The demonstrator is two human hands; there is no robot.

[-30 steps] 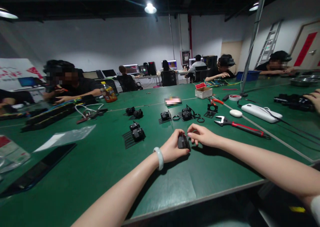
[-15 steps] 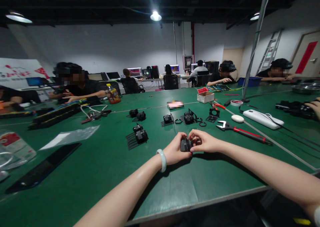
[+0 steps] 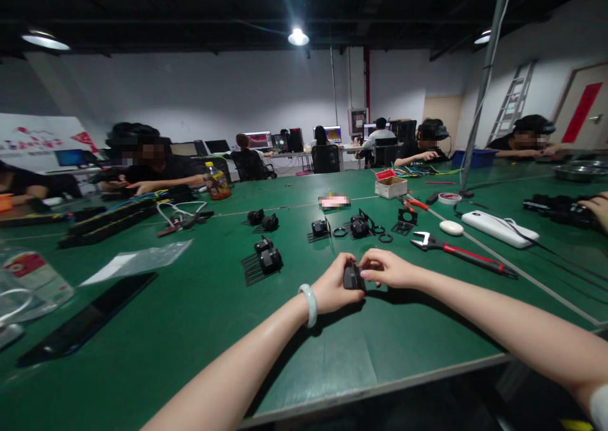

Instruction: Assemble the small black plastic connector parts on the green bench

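Observation:
A small black plastic part [image 3: 354,277] sits between both of my hands just above the green table [image 3: 199,329]. My left hand [image 3: 333,288], with a pale bangle at the wrist, is closed round its left side. The fingers of my right hand [image 3: 387,270] pinch its top right edge. Beyond my hands lie more black parts: one on a ribbed black plate [image 3: 263,261], another pair [image 3: 263,219] further back, and several [image 3: 358,226] with loose black rings [image 3: 386,238] in the middle.
A red-handled adjustable wrench [image 3: 458,251], a white oval object [image 3: 451,227] and a white box [image 3: 500,227] lie to the right. A small cardboard box [image 3: 390,186] and tape roll [image 3: 447,198] stand behind. A dark phone [image 3: 88,321] and plastic bags [image 3: 137,260] lie left. Other people sit around the table.
My right hand has closed in onto the black part, from a loose pinch beside it to fingers on its top. The view has tilted slightly upward.

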